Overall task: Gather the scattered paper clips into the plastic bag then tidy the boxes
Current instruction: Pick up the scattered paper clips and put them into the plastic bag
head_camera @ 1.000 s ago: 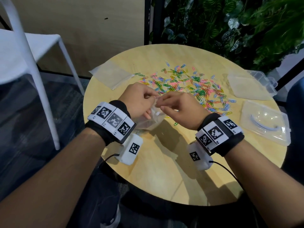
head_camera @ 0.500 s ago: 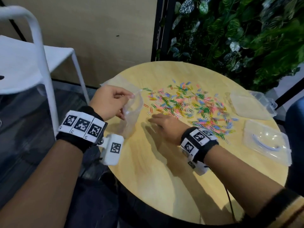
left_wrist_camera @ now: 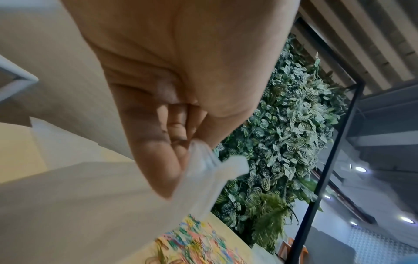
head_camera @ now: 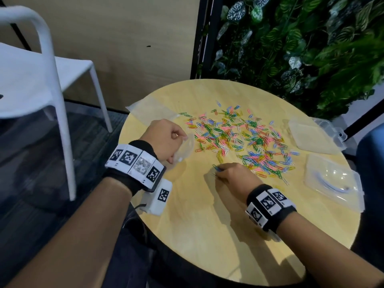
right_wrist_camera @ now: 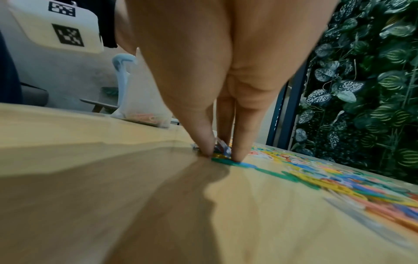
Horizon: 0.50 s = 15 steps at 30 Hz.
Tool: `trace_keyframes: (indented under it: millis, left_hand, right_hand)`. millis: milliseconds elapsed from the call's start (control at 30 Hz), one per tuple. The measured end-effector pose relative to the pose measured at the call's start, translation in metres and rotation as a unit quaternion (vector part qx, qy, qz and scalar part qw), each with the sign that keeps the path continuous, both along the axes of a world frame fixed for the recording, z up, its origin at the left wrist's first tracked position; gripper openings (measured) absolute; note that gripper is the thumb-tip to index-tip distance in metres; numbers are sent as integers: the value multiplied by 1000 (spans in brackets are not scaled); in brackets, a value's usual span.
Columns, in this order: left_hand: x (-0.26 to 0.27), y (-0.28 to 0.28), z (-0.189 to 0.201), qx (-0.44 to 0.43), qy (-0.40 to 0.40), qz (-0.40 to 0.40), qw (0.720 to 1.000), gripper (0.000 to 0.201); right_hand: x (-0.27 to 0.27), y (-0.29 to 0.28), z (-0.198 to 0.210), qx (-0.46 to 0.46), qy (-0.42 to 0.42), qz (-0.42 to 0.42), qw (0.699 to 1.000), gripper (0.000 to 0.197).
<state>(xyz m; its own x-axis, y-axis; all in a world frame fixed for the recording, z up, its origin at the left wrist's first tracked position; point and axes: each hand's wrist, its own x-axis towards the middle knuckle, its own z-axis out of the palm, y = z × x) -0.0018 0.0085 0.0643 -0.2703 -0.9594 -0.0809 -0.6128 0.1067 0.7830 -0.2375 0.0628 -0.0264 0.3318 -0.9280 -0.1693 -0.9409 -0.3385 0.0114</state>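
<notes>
Many coloured paper clips lie spread over the middle of the round wooden table. My left hand pinches the rim of a clear plastic bag and holds it upright at the pile's left edge. The left wrist view shows the left hand with thumb and fingers closed on the bag. My right hand is at the pile's near edge. There its fingertips pinch a few paper clips against the table. The bag holds some clips at its bottom.
A second clear bag lies flat at the table's far left. Two clear plastic boxes sit at the right edge. A white chair stands to the left. A leafy plant wall rises behind the table.
My right hand left the bag's mouth and came down on the clips at the pile's near edge. The left hand carried the bag a little to the left and still holds it.
</notes>
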Motion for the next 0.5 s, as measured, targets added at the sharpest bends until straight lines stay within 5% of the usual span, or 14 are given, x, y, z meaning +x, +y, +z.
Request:
trace_keyframes:
  millis: [167, 333, 400, 500]
  left_hand:
    - [-18, 4, -7, 12, -12, -20, 1000, 20]
    - [-33, 6, -13, 20, -18, -43, 999, 20]
    - [-39, 5, -14, 21, -16, -40, 999, 20]
    - [-46, 0, -14, 34, -3, -29, 999, 20]
  right_hand:
    - [-10, 2, 10, -11, -33, -103, 994, 35]
    - [-28, -3, 39, -25, -233, -245, 941, 15]
    - [-30, -8, 51, 3, -400, -289, 870, 12]
    - [-24, -11, 72, 114, -693, -312, 639, 16]
